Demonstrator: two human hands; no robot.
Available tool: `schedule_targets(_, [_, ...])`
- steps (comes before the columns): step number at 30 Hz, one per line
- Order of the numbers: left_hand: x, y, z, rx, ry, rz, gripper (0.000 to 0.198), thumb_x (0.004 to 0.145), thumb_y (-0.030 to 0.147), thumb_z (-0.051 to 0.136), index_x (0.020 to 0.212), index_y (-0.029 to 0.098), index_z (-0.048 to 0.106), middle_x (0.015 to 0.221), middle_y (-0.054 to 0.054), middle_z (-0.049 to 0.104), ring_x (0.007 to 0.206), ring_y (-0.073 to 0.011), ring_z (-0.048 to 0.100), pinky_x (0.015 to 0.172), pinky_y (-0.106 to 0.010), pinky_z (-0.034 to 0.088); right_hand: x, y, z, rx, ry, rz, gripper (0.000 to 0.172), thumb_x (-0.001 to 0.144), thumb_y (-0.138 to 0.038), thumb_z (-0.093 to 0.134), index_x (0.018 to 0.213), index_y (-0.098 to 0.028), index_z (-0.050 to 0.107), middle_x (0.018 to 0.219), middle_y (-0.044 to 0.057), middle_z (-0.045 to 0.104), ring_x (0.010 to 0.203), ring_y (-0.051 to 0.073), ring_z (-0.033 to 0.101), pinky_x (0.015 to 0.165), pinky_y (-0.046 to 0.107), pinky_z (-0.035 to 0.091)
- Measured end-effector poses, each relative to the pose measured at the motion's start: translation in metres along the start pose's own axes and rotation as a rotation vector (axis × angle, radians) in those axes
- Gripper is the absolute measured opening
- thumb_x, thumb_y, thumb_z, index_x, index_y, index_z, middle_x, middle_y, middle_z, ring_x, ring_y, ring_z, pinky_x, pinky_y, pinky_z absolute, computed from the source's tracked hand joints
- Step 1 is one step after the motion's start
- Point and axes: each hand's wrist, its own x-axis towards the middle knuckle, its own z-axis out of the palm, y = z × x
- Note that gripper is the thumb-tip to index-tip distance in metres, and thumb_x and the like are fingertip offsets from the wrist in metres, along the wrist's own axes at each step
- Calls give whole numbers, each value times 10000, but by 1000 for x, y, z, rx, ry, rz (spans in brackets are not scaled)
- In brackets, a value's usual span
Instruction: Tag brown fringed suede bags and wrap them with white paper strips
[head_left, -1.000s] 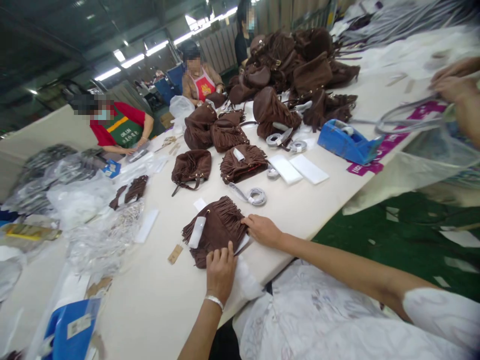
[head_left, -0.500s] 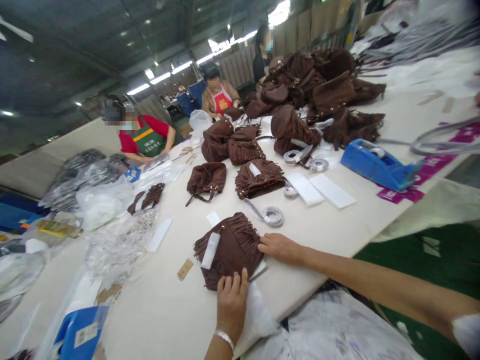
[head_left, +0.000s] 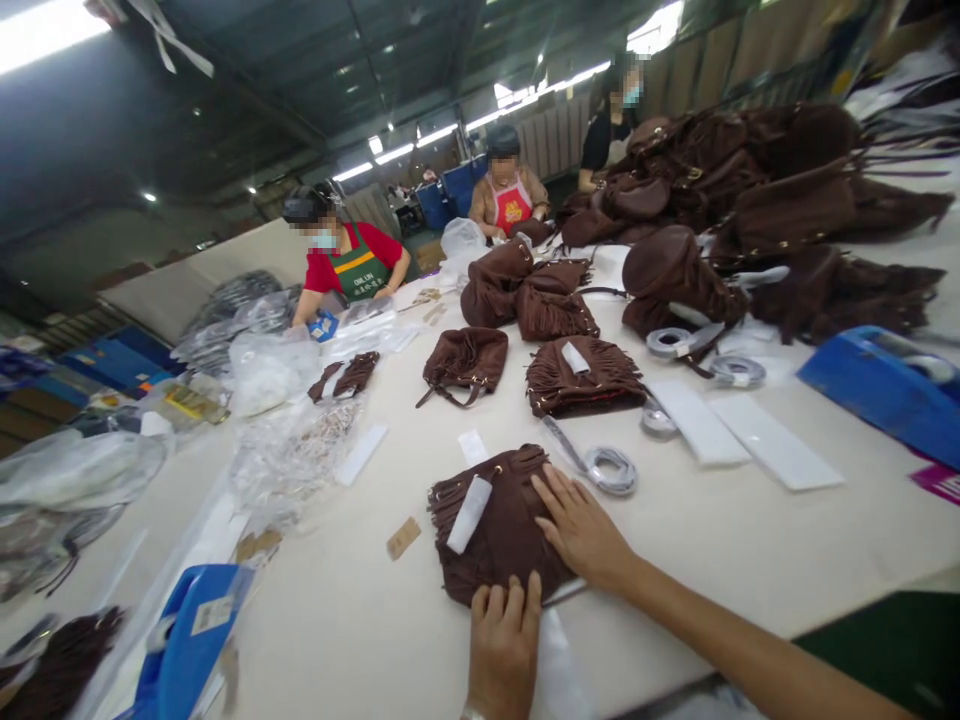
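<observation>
Two hands on a fringed bag (head_left: 517, 545)

The bag lies on the table (head_left: 337, 620) in front of the person, its fringe (head_left: 444, 505) splayed along the left side. The right hand (head_left: 589, 530) rests on its right side, fingers spread wide and holding nothing. The left hand (head_left: 506, 645) has its fingers bent over the near edge; whether it pinches the material I cannot tell.

For smoothing, light, even pressure from spread fingers seems best, with the left hand steadying the edge. The soft body would probably crease under a hard push. The white wrap (head_left: 470, 515) on top calls for care, as does the white sheet (head_left: 564, 591) peeking out below, which could slip. The coil (head_left: 610, 470) sits just beyond, apart from the bag.
</observation>
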Motion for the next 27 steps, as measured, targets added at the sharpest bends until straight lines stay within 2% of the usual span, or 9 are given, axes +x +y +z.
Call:
schedule_targets(2, [0,0,1,-14,25,-14,466,847,199,637,1308,223,570,1082,-82,648,891,-229,566,861,-455,481,-14,24,7,-85,-25,38,544,982,-361,401,1449,-83,400,1494,189,395,1391,293,350,1104,486,336])
schedule_targets(5, [1,0,3,-26,48,-25,437,862,205,617,1297,226,578,1060,-84,651,879,-223,570,857,-447,478,-20,37,-10,-177,-63,33,447,955,-276,422,1321,-52,549,1413,208,494,1354,329,401,1078,503,376])
schedule_targets(9, [-1,3,1,-31,28,-55,441,864,180,602,1303,214,567,1071,-88,649,917,-229,568,880,-453,467,12,3,-66,-126,-36,-75,565,817,-18,387,1375,-21,480,1441,216,456,1387,287,362,1105,437,389])
schedule_targets(12, [-1,4,-5,-42,-50,-62,445,873,164,587,1315,204,549,1102,-92,641,958,-236,563,900,-460,452,47,-38,-84,36,62,-79,616,879,-72,344,1494,-85,316,1532,163,335,1436,269,270,1147,466,343])
schedule_targets(15, [0,3,-12,-63,-115,-65,431,905,173,543,1334,209,528,1131,-101,636,972,-237,562,895,-462,446,61,-60,-53,139,84,-80,606,954,-169,323,1541,-114,186,1558,149,285,1443,280,248,1139,503,341])
schedule_targets(18, [0,0,-17,-92,-146,-85,411,930,200,510,1340,226,522,1186,-99,629,969,-229,566,900,-456,441,51,-58,-3,72,18,-110,588,973,-256,375,1516,-76,242,1561,196,250,1445,324,224,1124,534,324])
schedule_targets(20, [0,-1,-19,-107,-152,-113,413,941,216,495,1353,232,511,1251,-98,612,1030,-235,561,936,-460,427,42,-52,18,15,-32,-96,565,976,-291,396,1488,-69,308,1570,201,220,1451,330,200,1134,526,296])
schedule_targets(24, [-8,-8,-24,-94,-146,-262,490,935,355,519,1411,262,446,1432,-90,497,1262,-294,459,1017,-504,384,38,-46,26,-30,-45,-100,549,983,-313,388,1464,-51,353,1568,207,221,1451,327,197,1139,504,280])
schedule_targets(27, [-30,-21,-32,-60,-191,-402,552,926,374,535,1450,290,381,1505,-67,416,1324,-314,406,1037,-528,366,40,-47,23,-30,-36,-104,553,984,-328,386,1471,-69,349,1568,197,229,1444,331,214,1133,519,273])
